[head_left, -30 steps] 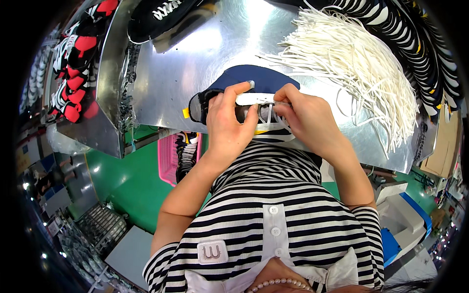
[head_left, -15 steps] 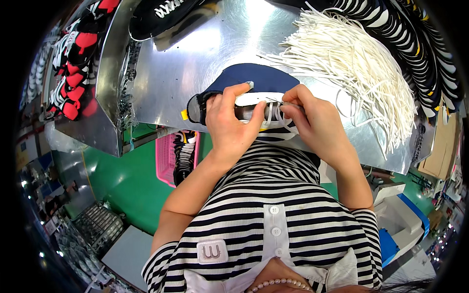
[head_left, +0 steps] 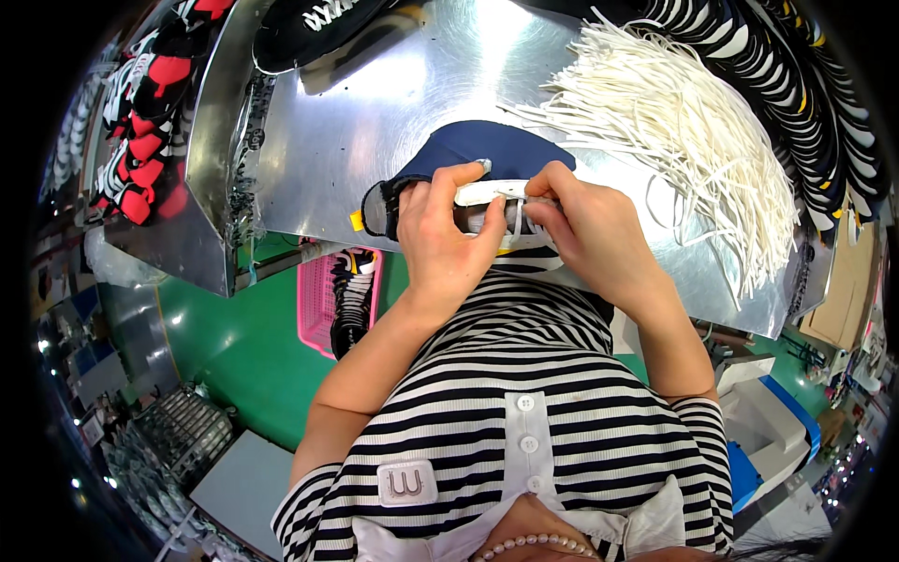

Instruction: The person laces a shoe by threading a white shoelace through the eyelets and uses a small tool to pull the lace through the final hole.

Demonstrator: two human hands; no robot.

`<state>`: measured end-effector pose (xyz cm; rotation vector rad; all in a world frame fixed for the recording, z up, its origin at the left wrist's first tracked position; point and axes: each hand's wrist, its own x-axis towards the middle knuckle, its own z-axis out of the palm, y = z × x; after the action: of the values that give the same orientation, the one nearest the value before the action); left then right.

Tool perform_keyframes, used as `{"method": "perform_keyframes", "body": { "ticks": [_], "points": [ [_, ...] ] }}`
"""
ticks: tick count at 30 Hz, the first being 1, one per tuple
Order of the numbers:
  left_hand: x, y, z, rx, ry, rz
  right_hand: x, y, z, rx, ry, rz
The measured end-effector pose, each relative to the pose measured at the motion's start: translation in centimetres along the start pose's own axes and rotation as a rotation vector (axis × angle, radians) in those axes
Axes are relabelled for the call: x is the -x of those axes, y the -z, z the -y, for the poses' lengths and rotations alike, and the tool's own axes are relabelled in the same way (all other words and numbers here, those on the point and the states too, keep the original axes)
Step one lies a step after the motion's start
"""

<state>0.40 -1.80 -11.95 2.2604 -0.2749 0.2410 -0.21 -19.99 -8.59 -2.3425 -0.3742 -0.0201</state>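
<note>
A navy shoe upper (head_left: 496, 145) with a white eyelet strip (head_left: 479, 194) lies at the near edge of the metal table, its dark-lined collar and a yellow tab toward the left. My left hand (head_left: 436, 234) is closed round its edge, fingers over the strip and thumb inside the opening. Close beside it, my right hand (head_left: 599, 229) pinches a thin white shoelace (head_left: 515, 217) against the eyelets. The lace runs across the opening between the two hands. What lies right between the right fingertips is mostly hidden.
A large heap of white laces (head_left: 684, 140) covers the table's right side, before a row of dark shoe uppers (head_left: 749, 56). A black shoe (head_left: 314, 33) sits at the far left. Red-and-black shoe parts (head_left: 145, 155) stand beyond the metal divider. Below is a pink basket (head_left: 314, 304) holding shoe uppers.
My right hand has shifted left along the eyelet strip, closer to my left thumb, with the lace in its pinch. My left hand keeps its hold, nearly unmoved.
</note>
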Motion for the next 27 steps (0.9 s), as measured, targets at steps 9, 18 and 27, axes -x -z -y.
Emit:
{"method": "perform_keyframes", "body": {
  "ticks": [9,18,27],
  "points": [
    [0.3,0.9,0.4,0.142,0.016,0.168,-2.5,-3.5,0.5,0.059,-0.022,0.035],
    [-2.1,0.0,0.1,0.437,0.321,0.114,1.0,1.7,-0.9,-0.162,-0.324,-0.144],
    [-2.4,3.9,-0.7,0.599,0.313,0.347,0.7,-1.3,-4.0,-0.203,-0.289,-0.309]
  ]
}}
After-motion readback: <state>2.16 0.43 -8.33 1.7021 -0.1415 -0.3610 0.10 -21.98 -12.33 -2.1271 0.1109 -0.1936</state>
